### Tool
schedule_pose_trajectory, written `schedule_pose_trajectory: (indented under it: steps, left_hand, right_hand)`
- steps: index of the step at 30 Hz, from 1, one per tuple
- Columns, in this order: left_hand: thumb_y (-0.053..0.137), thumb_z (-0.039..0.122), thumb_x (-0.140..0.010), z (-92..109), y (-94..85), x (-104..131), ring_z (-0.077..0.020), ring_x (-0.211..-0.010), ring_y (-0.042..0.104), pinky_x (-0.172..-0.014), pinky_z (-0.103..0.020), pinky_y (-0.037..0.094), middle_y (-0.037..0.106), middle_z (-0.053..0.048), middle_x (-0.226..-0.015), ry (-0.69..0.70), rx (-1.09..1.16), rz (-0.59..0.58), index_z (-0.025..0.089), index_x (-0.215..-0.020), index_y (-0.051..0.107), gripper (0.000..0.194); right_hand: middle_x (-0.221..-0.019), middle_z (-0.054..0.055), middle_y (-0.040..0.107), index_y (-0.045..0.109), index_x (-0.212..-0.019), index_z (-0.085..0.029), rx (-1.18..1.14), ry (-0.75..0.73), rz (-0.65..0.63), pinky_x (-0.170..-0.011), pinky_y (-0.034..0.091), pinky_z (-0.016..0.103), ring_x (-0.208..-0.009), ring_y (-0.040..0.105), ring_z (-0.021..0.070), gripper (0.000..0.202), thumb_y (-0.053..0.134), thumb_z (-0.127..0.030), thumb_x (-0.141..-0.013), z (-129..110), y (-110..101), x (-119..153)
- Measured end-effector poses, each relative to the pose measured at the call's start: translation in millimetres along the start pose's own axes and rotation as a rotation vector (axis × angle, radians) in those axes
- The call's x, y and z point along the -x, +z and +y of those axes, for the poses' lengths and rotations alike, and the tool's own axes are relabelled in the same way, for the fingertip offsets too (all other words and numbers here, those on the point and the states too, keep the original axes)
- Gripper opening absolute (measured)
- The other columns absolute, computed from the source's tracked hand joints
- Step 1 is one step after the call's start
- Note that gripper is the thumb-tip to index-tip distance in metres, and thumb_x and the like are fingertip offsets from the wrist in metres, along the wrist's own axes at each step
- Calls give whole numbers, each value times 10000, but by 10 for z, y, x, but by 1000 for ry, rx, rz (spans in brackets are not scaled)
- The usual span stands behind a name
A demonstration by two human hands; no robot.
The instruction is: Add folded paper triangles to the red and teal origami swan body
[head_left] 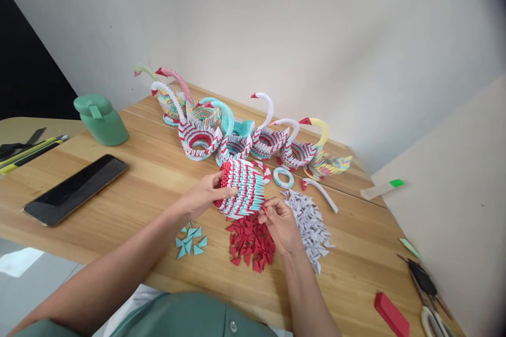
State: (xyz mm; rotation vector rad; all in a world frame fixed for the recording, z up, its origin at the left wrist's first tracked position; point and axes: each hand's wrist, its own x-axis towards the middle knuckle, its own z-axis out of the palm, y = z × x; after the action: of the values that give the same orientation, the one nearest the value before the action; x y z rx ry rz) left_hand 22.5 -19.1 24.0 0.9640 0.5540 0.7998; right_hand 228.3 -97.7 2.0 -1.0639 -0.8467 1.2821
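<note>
My left hand [213, 189] grips a round body of folded paper pieces [245, 189], striped red, white and light blue, tipped on its side with its spiky rim to the right. At that rim my right hand [279, 218] pinches a small red folded paper piece [264, 209], mostly covered by the fingers. Beneath the hands lies a pile of red paper triangles [253, 247]. To its right spreads a pile of white paper triangles [310, 226], and a few light blue triangles [190, 242] lie to the left.
Several finished paper swans [201, 139] stand along the back. A paper ring [283, 178] and a white paper neck [322, 195] lie before them. At left are a phone [75, 189] and a green bottle [100, 121]; at right, a red box [391, 315] and scissors [430, 321].
</note>
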Motion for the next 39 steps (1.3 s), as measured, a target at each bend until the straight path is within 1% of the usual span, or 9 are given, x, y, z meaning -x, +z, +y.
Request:
schedule_pose_trajectory:
  steps: [9, 16, 19, 23, 29, 31, 35, 37, 39]
  left_hand:
    - [819, 302, -654, 17, 17, -2, -192, -829, 626, -775, -316, 485, 691, -62, -915, -22, 12, 1, 126, -956, 633, 395]
    - [808, 290, -679, -5, -5, -11, -181, -860, 624, -781, -296, 489, 695, -59, -956, -7, 4, -18, 133, -1003, 635, 400]
    - [806, 295, -684, -13, -12, -13, -176, -839, 636, -765, -286, 492, 704, -62, -962, -6, 2, -21, 135, -1003, 644, 392]
    - [815, 316, -664, -3, -5, -13, -196, -839, 664, -749, -288, 499, 722, -85, -993, -28, 16, -31, 129, -994, 663, 409]
    - [816, 312, -662, 9, 19, -13, -212, -867, 677, -800, -318, 507, 733, -91, -1000, -28, -1, -17, 127, -1017, 668, 428]
    - [812, 314, -668, -2, 27, -13, -210, -851, 674, -797, -325, 508, 735, -81, -972, -13, -29, 1, 128, -1001, 667, 408]
    - [814, 300, -669, -27, 36, -13, -198, -850, 658, -777, -304, 504, 731, -63, -953, 58, -99, 51, 137, -968, 670, 370]
    - [817, 300, -669, -39, 31, -18, -195, -865, 657, -801, -305, 502, 730, -61, -973, 85, -76, 54, 144, -986, 673, 382]
    - [821, 303, -667, -56, 19, -30, -194, -866, 661, -812, -308, 503, 732, -61, -981, 102, -18, 48, 151, -1005, 674, 399]
  right_hand:
    - [-575, -42, 622, 667, -716, -213, -25, -3, -11, -558, 419, 230, -493, 537, 100, 270, 851, -399, -651, 14, -24, -12]
    - [-541, -41, 622, 655, -712, -210, 34, -16, -19, -550, 410, 231, -488, 536, 106, 296, 844, -430, -653, 28, -31, -8]
    - [-546, -36, 626, 651, -713, -211, 52, -10, -35, -540, 410, 237, -487, 538, 113, 304, 842, -438, -650, 24, -42, 2]
    - [-536, -36, 620, 646, -710, -210, 69, -2, -61, -538, 410, 240, -485, 539, 116, 305, 837, -442, -655, 17, -54, 6]
    - [-500, -40, 596, 627, -711, -205, 169, -19, -31, -534, 419, 251, -476, 536, 128, 301, 802, -448, -684, 29, -47, -2]
    - [-529, -32, 611, 629, -723, -203, 264, -57, 5, -556, 436, 257, -503, 552, 135, 269, 776, -428, -717, 30, -29, 9]
    - [-670, 0, 658, 651, -804, -208, 481, -205, 158, -632, 479, 279, -632, 606, 167, 200, 722, -393, -778, 27, -1, 46]
    - [-811, 38, 698, 663, -906, -212, 490, -269, 203, -698, 508, 311, -745, 643, 201, 238, 669, -433, -819, 36, -14, 54]
    - [-933, 75, 713, 658, -1017, -213, 417, -291, 201, -767, 526, 358, -838, 662, 231, 319, 568, -487, -882, 54, -47, 50]
